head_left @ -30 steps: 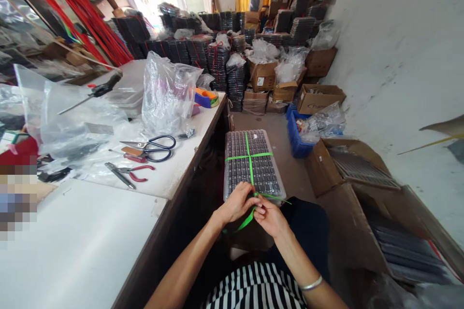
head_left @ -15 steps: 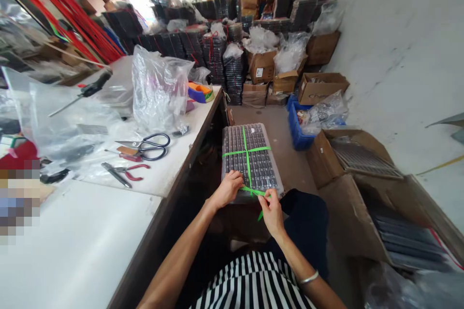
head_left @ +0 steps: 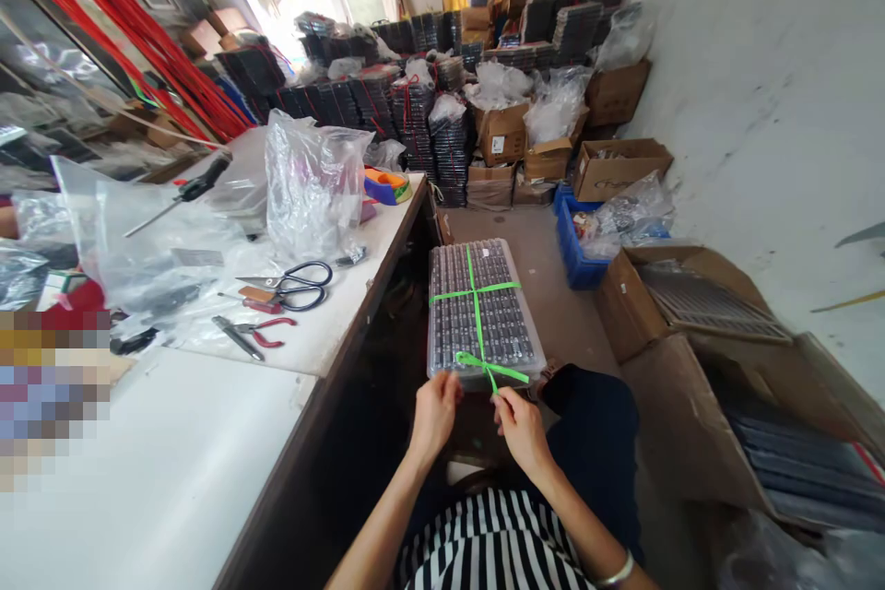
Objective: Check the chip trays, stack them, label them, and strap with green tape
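Observation:
A bundle of clear plastic cases (head_left: pixel 449 323) with dark, ridged rows inside sits low in front of me. Bright green strap (head_left: pixel 477 313) crosses over its top and is knotted at the near edge, with a loop on the left and a loose end pointing right. My right hand (head_left: pixel 520 429) pinches the green strap where it hangs down from the knot. Just left of the knot, by the bundle's near edge, my left hand (head_left: pixel 435 410) has its fingers curled closed. Whatever those fingers hold, if anything, is hidden.
On the white table (head_left: pixel 207 442) at my left lie black-handled scissors (head_left: pixel 297 286), red-handled pliers (head_left: pixel 266 330), a screwdriver (head_left: pixel 186 189) and plastic bags (head_left: pixel 314 180). Open cartons (head_left: pixel 691 295) and a blue crate (head_left: pixel 584 249) line the right side. Tied stacks (head_left: pixel 411 129) stand at the back.
Both hands have drawn down toward me from the knot. My left hand has come off the strap at the bundle's edge, and a loop now shows there. The view has shifted slightly left.

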`<state>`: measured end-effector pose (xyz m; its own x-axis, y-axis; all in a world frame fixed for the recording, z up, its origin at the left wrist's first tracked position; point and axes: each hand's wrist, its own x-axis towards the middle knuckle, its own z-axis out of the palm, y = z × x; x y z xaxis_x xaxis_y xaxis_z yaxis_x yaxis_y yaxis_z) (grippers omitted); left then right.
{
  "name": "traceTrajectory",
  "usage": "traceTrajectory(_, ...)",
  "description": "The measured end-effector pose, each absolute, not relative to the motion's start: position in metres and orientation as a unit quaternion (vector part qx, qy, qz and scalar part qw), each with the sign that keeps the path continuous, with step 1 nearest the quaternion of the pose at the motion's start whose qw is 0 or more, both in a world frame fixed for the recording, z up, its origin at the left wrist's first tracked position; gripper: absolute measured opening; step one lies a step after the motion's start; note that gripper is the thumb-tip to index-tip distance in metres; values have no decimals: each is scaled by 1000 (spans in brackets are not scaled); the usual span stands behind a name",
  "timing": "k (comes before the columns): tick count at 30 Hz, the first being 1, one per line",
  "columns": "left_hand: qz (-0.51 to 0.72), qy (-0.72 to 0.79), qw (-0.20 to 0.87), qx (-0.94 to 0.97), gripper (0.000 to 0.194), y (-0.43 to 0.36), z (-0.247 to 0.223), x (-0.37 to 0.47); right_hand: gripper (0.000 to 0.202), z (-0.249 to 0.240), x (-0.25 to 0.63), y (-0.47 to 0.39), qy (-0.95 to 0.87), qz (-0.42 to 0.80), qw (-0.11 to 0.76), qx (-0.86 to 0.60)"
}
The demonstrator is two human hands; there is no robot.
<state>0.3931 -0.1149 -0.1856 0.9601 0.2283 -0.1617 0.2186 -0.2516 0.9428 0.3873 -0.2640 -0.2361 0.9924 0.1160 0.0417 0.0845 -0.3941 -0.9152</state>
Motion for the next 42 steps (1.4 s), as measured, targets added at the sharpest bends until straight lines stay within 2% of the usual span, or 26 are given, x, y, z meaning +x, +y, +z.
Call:
traceTrajectory(4,-92,144,713,681,37,-148,-200,396,49,-231,373,-265,-82,43,531,-842)
traceTrajectory(8,-95,174,784,588,33,-167,-208,407,43,-224,369,-271,-92,20,495,-864)
traceTrajectory(17,-86,220,813,532,25,-167,-217,414,32,-217,363,-265,-128,-18,442,-888)
traceTrajectory(23,-81,210,764,604,26,-169,-217,416,30,-224,359,-266,-164,-4,430,-888)
traceTrajectory(28,-88,159,668,722,24,-146,-208,410,31,-236,372,-282,-163,7,420,-893)
traceTrajectory(33,44,111,529,840,5,-112,-190,399,32,-229,389,-287,-125,-14,428,-895)
traceTrajectory(35,77,69,492,864,13,-107,-185,400,33,-225,398,-278,-113,-19,434,-894)
traceTrajectory(39,63,-28,460,885,9,-110,-184,411,24,-221,417,-258,-86,-38,422,-902)
traceTrajectory(42,47,-74,460,884,14,-113,-183,419,22,-220,426,-253,-73,-67,402,-910)
